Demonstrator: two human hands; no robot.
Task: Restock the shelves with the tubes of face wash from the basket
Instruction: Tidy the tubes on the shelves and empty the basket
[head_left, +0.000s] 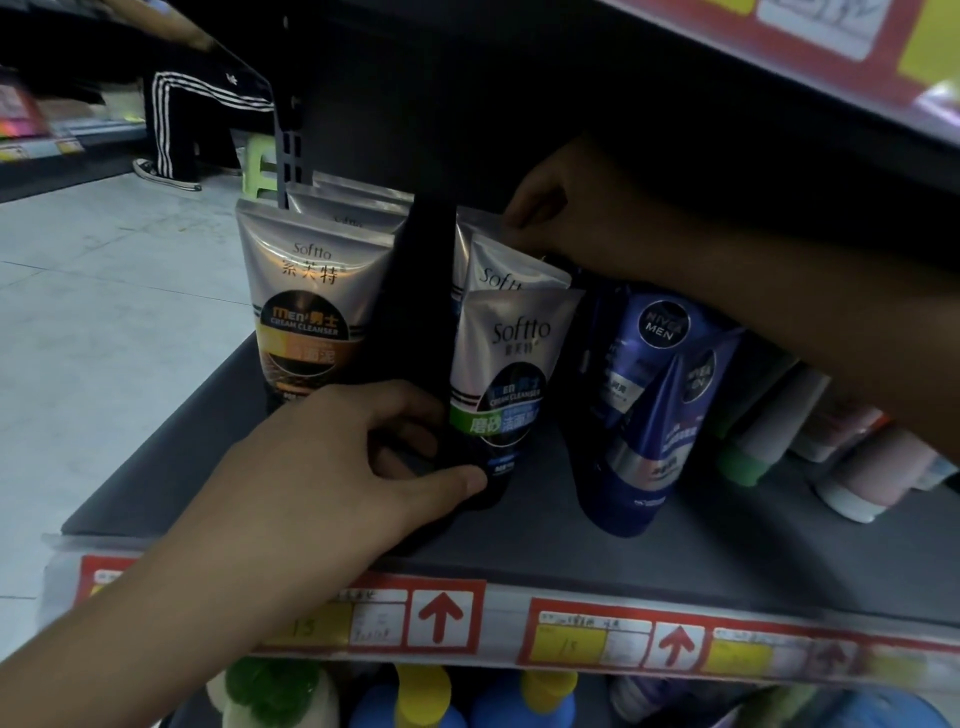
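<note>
A silver Softto tube with a green and blue band (511, 374) stands cap-down on the grey shelf (727, 561). My left hand (363, 457) grips the black cap at its base, thumb on the cap. Behind it stand more silver Softto tubes (498, 260); my right hand (561, 213) reaches under the upper shelf and pinches their top edge. A black tube (421, 291) stands between this row and the orange-banded Softto tubes (306, 306) at the left. No basket is in view.
Blue Nivea Men tubes (649, 405) lean to the right of the Softto row, with white, green and pink tubes (810, 431) lying further right. Price labels (441, 618) line the shelf edge. Bottles (421, 696) stand below. A person's striped trouser legs (176, 124) are in the aisle.
</note>
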